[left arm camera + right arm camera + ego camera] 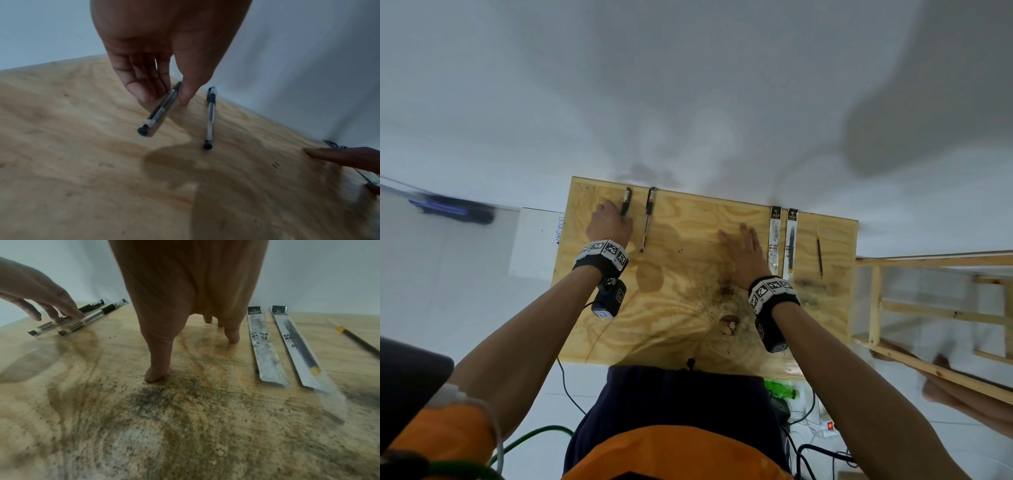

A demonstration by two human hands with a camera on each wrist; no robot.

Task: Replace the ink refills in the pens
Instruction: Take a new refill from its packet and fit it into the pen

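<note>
My left hand (164, 53) pinches the far-left pen (159, 110); the second pen (647, 219) lies beside it. Right of my flat, spread right hand (744, 253), one refill packet (264, 345) looks empty, the other (298, 350) holds a refill; a loose refill (819, 255) lies beyond. Stained plywood surface (678, 308), white wall.

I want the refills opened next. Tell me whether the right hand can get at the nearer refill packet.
Probably yes: the right hand rests flat on the table beside the nearer refill packet, nothing between them.
</note>
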